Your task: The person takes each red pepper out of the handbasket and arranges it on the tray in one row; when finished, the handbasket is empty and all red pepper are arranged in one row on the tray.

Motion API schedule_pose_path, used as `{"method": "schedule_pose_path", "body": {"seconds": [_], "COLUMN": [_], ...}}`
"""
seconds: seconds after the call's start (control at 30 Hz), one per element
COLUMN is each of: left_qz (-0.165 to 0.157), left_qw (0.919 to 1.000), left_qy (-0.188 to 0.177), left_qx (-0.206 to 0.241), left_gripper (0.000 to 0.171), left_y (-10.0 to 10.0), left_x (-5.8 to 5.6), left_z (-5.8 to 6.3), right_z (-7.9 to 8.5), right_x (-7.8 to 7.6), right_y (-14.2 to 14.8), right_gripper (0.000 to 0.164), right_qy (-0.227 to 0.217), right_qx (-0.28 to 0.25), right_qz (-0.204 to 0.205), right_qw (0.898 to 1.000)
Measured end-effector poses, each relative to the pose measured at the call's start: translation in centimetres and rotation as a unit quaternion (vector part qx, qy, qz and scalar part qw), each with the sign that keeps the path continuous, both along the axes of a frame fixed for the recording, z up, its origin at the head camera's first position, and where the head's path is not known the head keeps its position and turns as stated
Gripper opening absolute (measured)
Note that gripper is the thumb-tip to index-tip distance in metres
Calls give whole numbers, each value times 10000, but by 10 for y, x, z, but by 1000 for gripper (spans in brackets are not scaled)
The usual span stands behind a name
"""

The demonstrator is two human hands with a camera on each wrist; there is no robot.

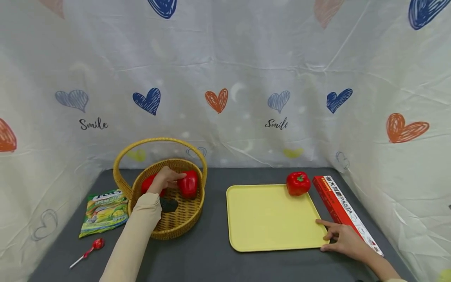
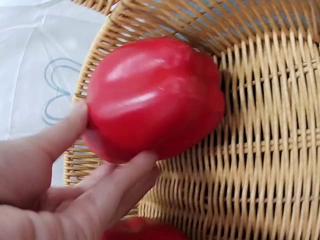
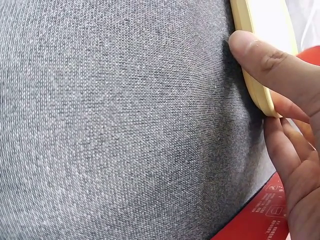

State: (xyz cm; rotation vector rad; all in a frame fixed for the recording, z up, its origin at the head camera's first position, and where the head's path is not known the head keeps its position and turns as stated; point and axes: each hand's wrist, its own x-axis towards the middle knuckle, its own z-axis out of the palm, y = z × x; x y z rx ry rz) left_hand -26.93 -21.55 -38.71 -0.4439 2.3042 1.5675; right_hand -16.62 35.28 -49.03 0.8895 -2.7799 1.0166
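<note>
Inside the wicker basket (image 1: pixel 169 231), my left hand (image 1: pixel 165 179) pinches a red bell pepper (image 1: pixel 188 184) between thumb and fingers. The left wrist view shows this bell pepper (image 2: pixel 155 95) against the basket's woven wall, its stem not in sight. Another red thing (image 1: pixel 148 183) is partly hidden behind the hand, and a dark lump (image 1: pixel 169 205) lies lower in the basket. At the yellow tray's (image 1: pixel 275 219) near right corner, my right hand (image 1: pixel 343 239) holds the edge, thumb on the front side and fingers along the right side (image 3: pixel 295 100).
Another red bell pepper (image 1: pixel 298 183) sits at the tray's far right corner. A red and white pasta box (image 1: pixel 347 211) lies right of the tray. Left of the basket are a green and yellow snack bag (image 1: pixel 105 211) and a red lollipop (image 1: pixel 98 243). A printed curtain (image 1: pixel 239 141) hangs behind.
</note>
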Motion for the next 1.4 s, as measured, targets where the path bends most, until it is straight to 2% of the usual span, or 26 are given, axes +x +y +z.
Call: {"method": "schedule_pose_path", "body": {"seconds": [0.13,0.27,0.43,0.63,0.73,0.9,1.03,1.1,1.17,1.27,1.4], "left_qz": [-476,-534,-353,-101,-175,-368,-235,-361,-637,-1087,-1522], "left_qw": [9979,9968,9976,9964,9944,9946,9946,9939,9924,9887,9812], "left_qy": [-430,-541,-415,-364,-290,-44,203,422,689,996,1183], "left_qx": [57,241,427,757,999,969,993,957,793,274,95], "left_gripper": [62,64,64,73,73,68,67,70,74,75,72], "left_y": [4,6,7,4,2,-2,-1,-1,-1,-3,-8], "left_x": [-6,-8,-4,-1,1,6,9,10,11,12,13], "left_z": [-6,-10,-11,-10,-10,-9,-9,-10,-10,-11,-15], "right_z": [0,-1,-1,-1,-1,-1,0,0,0,0,-1], "right_x": [1,1,-1,-1,-1,0,0,0,0,0,0], "right_y": [1,1,1,0,0,0,-1,-1,-1,-1,-2], "right_gripper": [26,27,27,28,27,27,27,27,27,28,28], "right_qy": [9,-8,-13,99,99,112,51,32,49,167,212], "right_qx": [-42,-38,-13,-40,-26,-36,-43,-34,-48,-105,-175], "right_qz": [-46,-53,-49,-40,-42,-56,-58,-55,-42,-15,25], "right_qw": [10000,10000,10000,9999,9999,9999,10000,10000,10000,9998,9996]}}
